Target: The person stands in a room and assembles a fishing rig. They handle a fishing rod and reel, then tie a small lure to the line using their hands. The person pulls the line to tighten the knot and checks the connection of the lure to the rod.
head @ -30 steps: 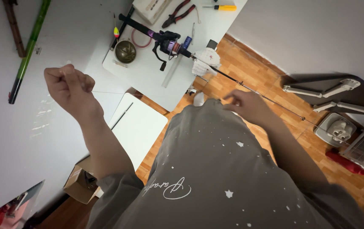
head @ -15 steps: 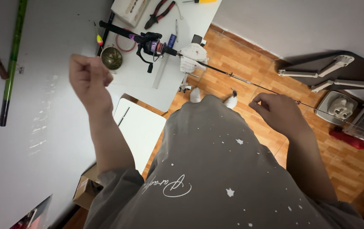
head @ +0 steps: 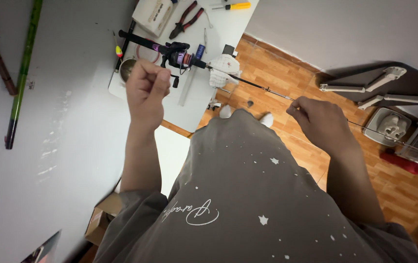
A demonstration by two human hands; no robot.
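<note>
A black fishing rod with a spinning reel (head: 177,52) lies across a white table (head: 194,100). Its thin shaft (head: 252,84) runs right over the wooden floor. My right hand (head: 316,122) pinches that thin shaft between thumb and fingers. My left hand (head: 145,87) is raised in front of the table's left part, fingers pinched together near the reel. Nothing visible shows between them; a fine line cannot be made out. My grey spotted shirt fills the lower frame.
On the table lie red-handled pliers (head: 187,18), a yellow screwdriver (head: 235,6), a white box (head: 153,14), a metal bowl (head: 127,68) and a white cloth (head: 224,65). A green pole (head: 21,78) leans at left. White fittings (head: 389,125) and a cardboard box (head: 102,219) sit on the floor.
My left hand has moved right, closer to the reel, changing from a fist to a pinch. My right hand has shifted right along the rod's shaft.
</note>
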